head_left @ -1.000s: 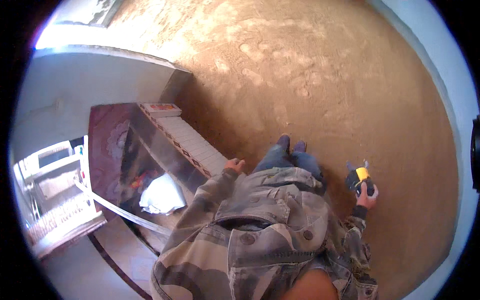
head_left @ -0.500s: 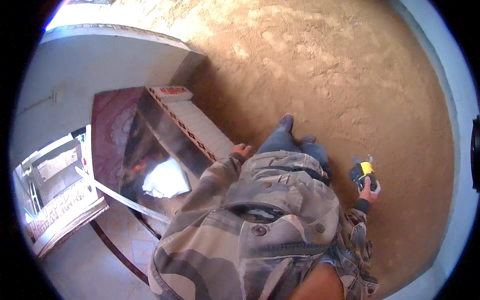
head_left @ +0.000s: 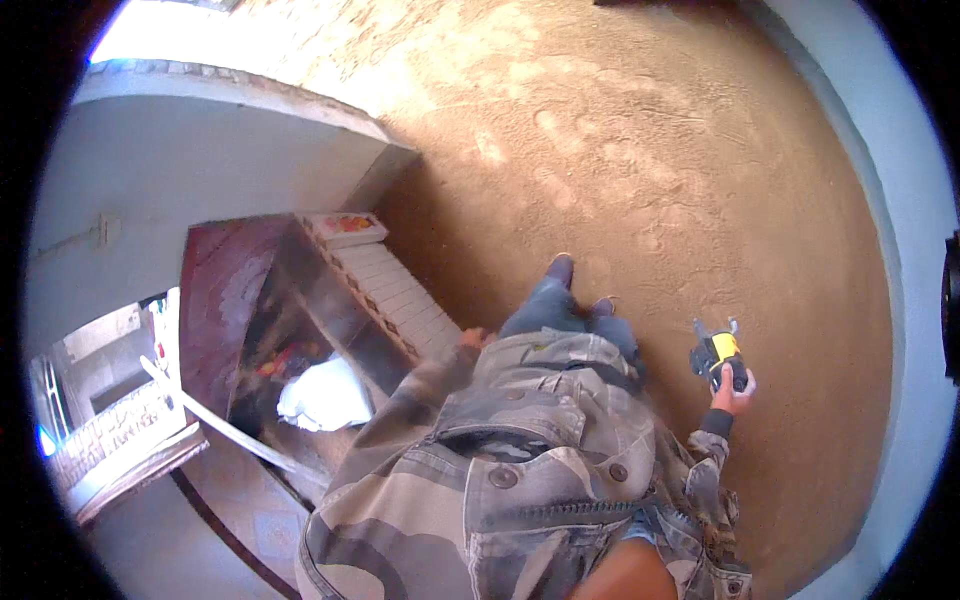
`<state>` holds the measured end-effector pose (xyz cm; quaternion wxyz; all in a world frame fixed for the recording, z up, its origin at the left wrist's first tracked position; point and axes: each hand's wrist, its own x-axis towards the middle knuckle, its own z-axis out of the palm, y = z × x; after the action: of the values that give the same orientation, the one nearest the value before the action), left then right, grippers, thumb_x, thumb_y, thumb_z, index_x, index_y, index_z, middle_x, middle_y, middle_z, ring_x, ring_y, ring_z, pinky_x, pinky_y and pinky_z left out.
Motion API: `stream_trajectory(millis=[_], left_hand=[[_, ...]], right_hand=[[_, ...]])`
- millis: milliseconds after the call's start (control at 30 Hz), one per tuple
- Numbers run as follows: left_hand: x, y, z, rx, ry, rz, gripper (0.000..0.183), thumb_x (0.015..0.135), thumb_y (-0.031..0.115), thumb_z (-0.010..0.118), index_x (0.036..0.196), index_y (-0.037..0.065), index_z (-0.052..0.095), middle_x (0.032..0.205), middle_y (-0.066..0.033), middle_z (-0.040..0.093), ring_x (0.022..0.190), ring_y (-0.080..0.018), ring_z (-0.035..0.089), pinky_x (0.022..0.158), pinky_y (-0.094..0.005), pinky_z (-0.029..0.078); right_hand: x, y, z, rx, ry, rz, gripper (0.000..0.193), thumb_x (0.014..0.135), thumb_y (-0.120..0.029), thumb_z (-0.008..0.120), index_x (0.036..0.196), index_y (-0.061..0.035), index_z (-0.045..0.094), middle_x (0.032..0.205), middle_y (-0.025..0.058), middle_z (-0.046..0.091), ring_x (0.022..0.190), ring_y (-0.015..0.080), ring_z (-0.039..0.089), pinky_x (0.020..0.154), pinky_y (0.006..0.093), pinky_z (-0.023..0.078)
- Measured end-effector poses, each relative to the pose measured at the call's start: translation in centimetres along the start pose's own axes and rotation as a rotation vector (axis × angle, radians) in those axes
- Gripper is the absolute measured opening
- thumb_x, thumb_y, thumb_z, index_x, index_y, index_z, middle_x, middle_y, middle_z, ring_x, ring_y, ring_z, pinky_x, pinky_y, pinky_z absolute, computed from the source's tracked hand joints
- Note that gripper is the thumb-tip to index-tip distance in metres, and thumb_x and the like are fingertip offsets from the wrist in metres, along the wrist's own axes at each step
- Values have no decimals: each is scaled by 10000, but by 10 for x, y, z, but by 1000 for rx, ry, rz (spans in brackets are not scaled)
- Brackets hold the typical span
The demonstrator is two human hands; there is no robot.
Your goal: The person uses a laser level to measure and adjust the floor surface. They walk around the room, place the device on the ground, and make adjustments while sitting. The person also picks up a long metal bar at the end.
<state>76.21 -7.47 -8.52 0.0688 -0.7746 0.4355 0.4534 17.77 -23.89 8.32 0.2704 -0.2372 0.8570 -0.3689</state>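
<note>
My right hand [head_left: 733, 393] is wrapped round a yellow and black device [head_left: 721, 352] with two short grey prongs at its far end. It is held out to my right, above the sandy ground, and its exact kind does not show. My left hand [head_left: 474, 338] hangs low at my left side, close to the near end of a white-tiled ledge [head_left: 395, 295]. That hand is small and partly hidden by the camouflage sleeve, so its fingers are hard to read.
Bare sandy ground [head_left: 600, 170] with footprints spreads ahead. A pale wall [head_left: 900, 300] runs along the right. At left are a low wall [head_left: 220, 140], a reddish panel [head_left: 215, 300] and a white bag [head_left: 328, 395]. A dark object [head_left: 650, 3] shows at the top edge.
The tiled ledge and low wall sit lower in view. My feet have changed stance. My right hand has shifted slightly left with the device still in it. A dark object appears at the top.
</note>
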Motion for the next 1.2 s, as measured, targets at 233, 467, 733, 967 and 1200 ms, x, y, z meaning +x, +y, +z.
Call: stream_trajectory(millis=[233, 467, 733, 967, 1200], left_hand=[[15, 76, -112, -259, 141, -132, 556, 827, 517, 602, 1020, 14, 738, 956, -232, 722, 945, -402, 689, 875, -446, 531], [54, -28, -80, -336, 3, -85, 523, 928, 565, 560, 1036, 79, 721, 1067, -166, 716, 1014, -364, 671, 856, -460, 514], [146, 21, -232, -369, 96, -135, 406, 912, 382, 656, 928, -21, 696, 814, -108, 714, 744, -249, 669, 715, -400, 532], [241, 46, -334, -526, 221, -50, 316, 928, 330, 634, 856, 25, 674, 676, -52, 642, 599, -166, 607, 551, -341, 492], [267, 88, -350, -365, 321, 19, 485, 875, 500, 618, 870, 24, 709, 820, -208, 706, 782, -343, 696, 751, -451, 538]], right_hand=[[-16, -34, 49, 66, -77, 73, 634, 760, -256, 867, 1295, -104, 563, 1144, 178, 651, 951, 334, 659, 613, 471, 609], [-3, -59, 127, -52, -182, -51, 659, 724, -235, 884, 1249, 4, 565, 1132, 161, 630, 923, 271, 647, 820, 405, 559], [-45, -126, 205, 0, -54, 42, 614, 725, -159, 880, 1249, -56, 576, 1117, 147, 635, 943, 269, 640, 718, 415, 589], [-31, -191, 288, 36, -141, -136, 631, 713, -94, 880, 1254, -28, 562, 1130, 140, 621, 975, 247, 629, 824, 397, 561], [28, -239, 380, 81, -226, -315, 633, 689, -91, 879, 1235, -8, 571, 1132, 140, 617, 1016, 241, 606, 884, 400, 533]])
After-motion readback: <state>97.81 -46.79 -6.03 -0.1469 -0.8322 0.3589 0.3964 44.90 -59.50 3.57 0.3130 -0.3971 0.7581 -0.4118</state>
